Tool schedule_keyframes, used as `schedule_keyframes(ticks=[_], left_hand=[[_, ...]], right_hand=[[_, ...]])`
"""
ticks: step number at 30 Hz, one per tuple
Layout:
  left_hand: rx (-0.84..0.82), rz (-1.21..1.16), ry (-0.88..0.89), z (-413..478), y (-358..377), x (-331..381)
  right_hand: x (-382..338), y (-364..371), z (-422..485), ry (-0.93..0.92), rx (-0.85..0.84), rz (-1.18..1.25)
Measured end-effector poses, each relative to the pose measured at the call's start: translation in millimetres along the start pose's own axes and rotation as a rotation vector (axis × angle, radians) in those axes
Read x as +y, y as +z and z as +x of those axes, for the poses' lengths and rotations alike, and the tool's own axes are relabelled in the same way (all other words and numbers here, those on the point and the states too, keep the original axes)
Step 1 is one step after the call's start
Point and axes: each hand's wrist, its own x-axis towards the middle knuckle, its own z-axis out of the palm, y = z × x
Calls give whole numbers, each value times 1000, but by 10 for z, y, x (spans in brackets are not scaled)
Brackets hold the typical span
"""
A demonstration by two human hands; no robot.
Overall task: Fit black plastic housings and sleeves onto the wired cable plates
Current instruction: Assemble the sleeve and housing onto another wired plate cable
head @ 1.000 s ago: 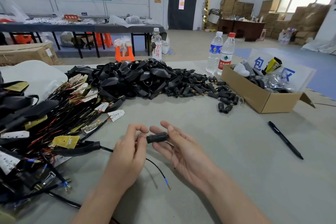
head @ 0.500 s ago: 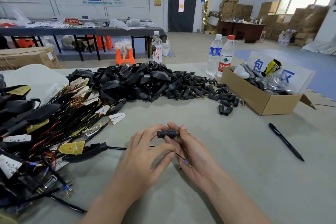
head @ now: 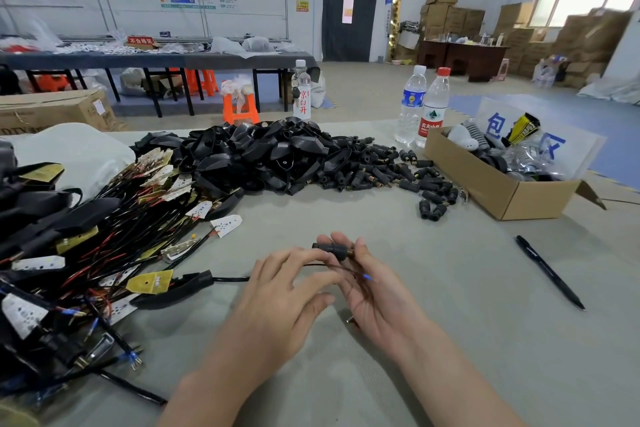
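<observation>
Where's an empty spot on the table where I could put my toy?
Biggest bare patch: the table between the right hand, holding a sleeve, and the pen, running to the near edge. Another strip lies ahead of that hand, before the loose black sleeves. Crowded: wired cable plates on the left, black housings behind, cardboard box far right.

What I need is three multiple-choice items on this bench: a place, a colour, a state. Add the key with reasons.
1. The pen lies: A) on the table, right of the right hand; B) atop the housings; C) on the floor.
2. Cap of the bottle nearest the cardboard box: A) green; B) red; C) black.
3. The black sleeve is: A) lying loose; B) boxed; C) pinched by right-hand fingers.
Key: A, it lies on the table there; B, its cap is red; C, fingertips grip it.
</observation>
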Motion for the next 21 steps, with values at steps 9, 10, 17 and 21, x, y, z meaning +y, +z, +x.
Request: schedule_keyframes(ticks=[9,10,17,21], left_hand=[[99,-110,-93,51,-25,98],[124,-183,-161,62,-44,126],[280,-685,-665,103,-132,156],[430,-899,-871,170,-176,97]], right_hand=[[47,22,-1,43,22,-50],[45,25,-2,37,26,-67],[36,44,-4,39,21,-46],[42,45,-1,56,18,-25]])
